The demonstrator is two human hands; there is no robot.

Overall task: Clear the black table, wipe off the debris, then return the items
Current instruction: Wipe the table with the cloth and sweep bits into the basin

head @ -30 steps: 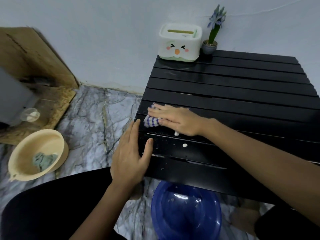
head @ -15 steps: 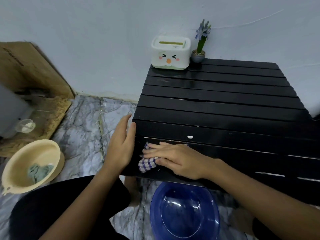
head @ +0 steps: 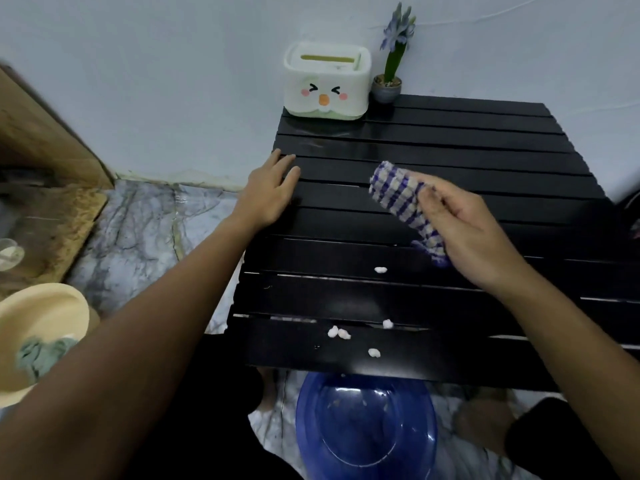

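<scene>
Glossy black slatted table; woven checked cloth; translucent blue plastic basin.

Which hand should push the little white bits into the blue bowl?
The right hand, probably. It already holds the checked cloth above the white crumbs near the table's front edge, over the blue bowl. The left hand lies flat on the table's left edge, empty.
</scene>
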